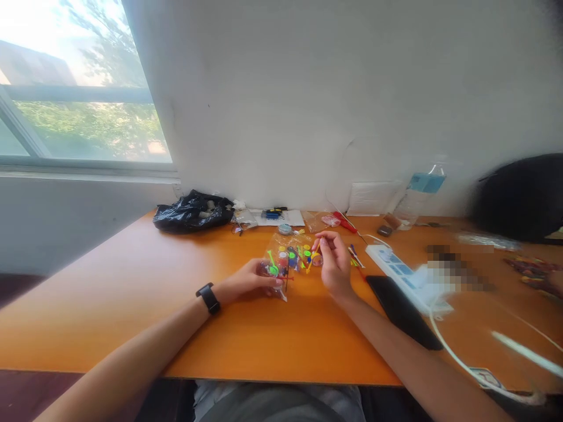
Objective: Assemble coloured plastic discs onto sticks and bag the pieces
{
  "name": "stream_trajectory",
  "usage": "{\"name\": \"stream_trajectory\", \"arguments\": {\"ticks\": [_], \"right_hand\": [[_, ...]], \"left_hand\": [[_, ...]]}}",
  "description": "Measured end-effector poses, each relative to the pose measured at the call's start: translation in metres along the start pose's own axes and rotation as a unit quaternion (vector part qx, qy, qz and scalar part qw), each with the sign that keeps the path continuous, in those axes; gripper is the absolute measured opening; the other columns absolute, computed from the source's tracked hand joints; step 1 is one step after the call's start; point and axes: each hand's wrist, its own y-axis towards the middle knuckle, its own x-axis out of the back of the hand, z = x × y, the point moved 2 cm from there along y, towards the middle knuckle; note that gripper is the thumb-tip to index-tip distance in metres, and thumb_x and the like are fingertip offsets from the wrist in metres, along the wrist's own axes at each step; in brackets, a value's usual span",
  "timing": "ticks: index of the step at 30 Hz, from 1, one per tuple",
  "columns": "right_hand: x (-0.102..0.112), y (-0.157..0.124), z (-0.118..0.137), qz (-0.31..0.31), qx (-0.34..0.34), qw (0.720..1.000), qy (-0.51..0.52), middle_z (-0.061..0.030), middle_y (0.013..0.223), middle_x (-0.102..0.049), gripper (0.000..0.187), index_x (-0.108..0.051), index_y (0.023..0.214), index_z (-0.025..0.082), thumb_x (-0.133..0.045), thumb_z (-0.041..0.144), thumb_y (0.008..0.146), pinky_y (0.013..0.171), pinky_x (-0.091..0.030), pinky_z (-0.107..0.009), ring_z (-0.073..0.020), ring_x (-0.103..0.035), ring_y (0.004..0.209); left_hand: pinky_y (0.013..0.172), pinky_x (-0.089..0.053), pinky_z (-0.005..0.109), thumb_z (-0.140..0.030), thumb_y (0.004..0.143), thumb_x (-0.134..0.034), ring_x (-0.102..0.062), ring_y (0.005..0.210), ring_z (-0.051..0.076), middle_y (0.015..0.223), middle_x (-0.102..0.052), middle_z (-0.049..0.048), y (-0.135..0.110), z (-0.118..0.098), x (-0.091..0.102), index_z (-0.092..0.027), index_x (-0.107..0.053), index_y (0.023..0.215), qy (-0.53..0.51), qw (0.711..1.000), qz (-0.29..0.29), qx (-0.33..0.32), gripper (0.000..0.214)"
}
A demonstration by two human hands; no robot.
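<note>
My left hand (250, 280) rests on the orange table (132, 293), fingers closed on the edge of a clear plastic bag (285, 258) of small coloured plastic parts. A black band sits on that wrist. My right hand (334, 264) hovers just right of the bag, thumb and fingers pinched on a thin yellow stick (313, 258) that points down-left toward the bag. A few more coloured sticks (354, 257) lie on the table to the right of that hand.
A black phone (402, 310) lies right of my right arm, next to a white power strip (396, 266) with a white cable. A black plastic bag (193, 212), small packets, a red tool (345, 223) and a water bottle (416, 202) line the wall. A black bag (523, 196) sits far right.
</note>
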Motion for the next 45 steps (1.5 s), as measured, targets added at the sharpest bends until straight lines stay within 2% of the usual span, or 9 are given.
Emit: {"name": "stream_trajectory", "arguments": {"ticks": [4, 10, 14, 18, 22, 31, 35, 41, 45], "right_hand": [[0.006, 0.011, 0.000, -0.047, 0.011, 0.998, 0.035, -0.0013, 0.086, -0.060, 0.024, -0.059, 0.105, 0.024, -0.060, 0.048, 0.100, 0.053, -0.050, -0.024, -0.0142, -0.058, 0.067], [0.011, 0.018, 0.006, -0.099, 0.053, 0.994, 0.004, -0.0019, 0.088, -0.063, 0.028, -0.059, 0.107, 0.023, -0.061, 0.051, 0.100, 0.056, -0.054, -0.027, -0.0133, -0.059, 0.061], [0.013, 0.019, 0.011, -0.122, 0.095, 0.987, -0.033, -0.0036, 0.089, -0.067, 0.027, -0.063, 0.108, 0.022, -0.064, 0.048, 0.099, 0.066, -0.058, -0.029, -0.0161, -0.066, 0.071], [0.013, 0.020, 0.008, -0.108, 0.082, 0.990, -0.038, -0.0058, 0.092, -0.072, 0.028, -0.066, 0.106, 0.021, -0.068, 0.047, 0.097, 0.076, -0.061, -0.034, -0.0188, -0.071, 0.078], [0.014, 0.021, 0.000, -0.097, 0.070, 0.992, -0.049, -0.0073, 0.092, -0.074, 0.031, -0.067, 0.105, 0.020, -0.072, 0.049, 0.094, 0.073, -0.062, -0.035, -0.0205, -0.073, 0.078], [0.009, 0.012, 0.002, -0.045, 0.073, 0.988, -0.130, -0.0065, 0.089, -0.076, 0.025, -0.074, 0.100, 0.021, -0.073, 0.045, 0.093, 0.075, -0.058, -0.035, -0.0217, -0.072, 0.081], [0.008, 0.012, 0.004, -0.027, 0.076, 0.985, -0.154, -0.0053, 0.088, -0.076, 0.024, -0.077, 0.097, 0.021, -0.074, 0.044, 0.092, 0.072, -0.056, -0.034, -0.0198, -0.068, 0.077], [0.011, 0.019, -0.002, -0.017, 0.025, 0.995, -0.093, -0.0039, 0.082, -0.071, 0.025, -0.074, 0.096, 0.020, -0.077, 0.044, 0.088, 0.064, -0.053, -0.029, -0.0180, -0.065, 0.072], [0.009, 0.018, 0.001, -0.007, 0.036, 0.992, -0.120, -0.0047, 0.084, -0.074, 0.021, -0.074, 0.091, 0.020, -0.076, 0.041, 0.089, 0.069, -0.054, -0.032, -0.0190, -0.067, 0.074]], "left_hand": [[0.071, -0.059, 0.030, -0.045, 0.070, -0.095, -0.074, 0.079, 0.021, 0.089, -0.075, 0.0108, 0.000, 0.001, 0.001, -0.011, -0.072, 0.099, 0.019, 1.000, 0.009, 0.008, 0.051], [0.068, -0.057, 0.029, -0.047, 0.072, -0.093, -0.072, 0.075, 0.019, 0.089, -0.075, 0.0106, 0.000, 0.000, 0.001, -0.011, -0.071, 0.100, 0.028, 0.999, -0.005, 0.021, 0.051], [0.067, -0.057, 0.027, -0.045, 0.073, -0.093, -0.074, 0.080, 0.021, 0.095, -0.077, 0.0119, 0.001, 0.001, 0.000, -0.013, -0.070, 0.106, 0.020, 1.000, 0.008, 0.011, 0.052], [0.068, -0.058, 0.029, -0.043, 0.074, -0.092, -0.074, 0.086, 0.023, 0.101, -0.077, 0.0140, 0.001, 0.002, 0.000, -0.012, -0.070, 0.106, 0.022, 0.999, 0.039, 0.002, 0.049], [0.073, -0.060, 0.031, -0.040, 0.076, -0.092, -0.074, 0.092, 0.025, 0.107, -0.077, 0.0154, 0.000, 0.002, 0.000, -0.012, -0.071, 0.104, 0.026, 0.999, 0.043, 0.001, 0.045], [0.079, -0.060, 0.032, -0.032, 0.072, -0.093, -0.075, 0.090, 0.025, 0.099, -0.077, 0.0117, -0.004, -0.006, -0.005, -0.012, -0.072, 0.103, 0.016, 0.999, 0.041, -0.013, 0.042], [0.082, -0.059, 0.032, -0.028, 0.071, -0.093, -0.074, 0.091, 0.024, 0.100, -0.076, 0.0117, -0.005, -0.008, -0.006, -0.012, -0.071, 0.108, 0.002, 0.998, 0.055, -0.022, 0.046], [0.078, -0.059, 0.032, -0.029, 0.070, -0.094, -0.073, 0.091, 0.024, 0.100, -0.076, 0.0098, -0.005, -0.008, -0.006, -0.015, -0.070, 0.119, 0.002, 0.998, 0.057, -0.013, 0.057], [0.080, -0.059, 0.033, -0.026, 0.070, -0.094, -0.071, 0.089, 0.022, 0.099, -0.074, 0.0079, -0.005, -0.008, -0.006, -0.017, -0.066, 0.132, 0.004, 0.998, 0.059, -0.015, 0.068]]}}
